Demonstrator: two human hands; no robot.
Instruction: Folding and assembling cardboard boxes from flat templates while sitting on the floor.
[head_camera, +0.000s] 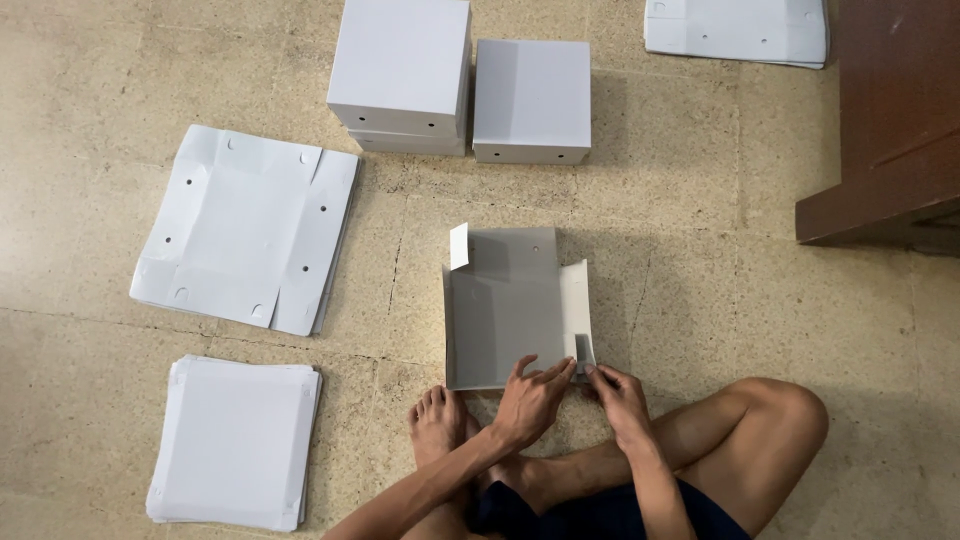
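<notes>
The person sits cross-legged on the floor (700, 250) with a half-folded grey cardboard box (505, 310) lying flat just beyond the feet, its long axis running near to far. The left hand (530, 400) rests on the near edge, fingers (550, 372) spread loosely and pressing down. The right hand (620, 395) pinches the small corner flap (583, 352) at the near right, fingers closed on it. The right side panel (577, 305) stands tilted up.
</notes>
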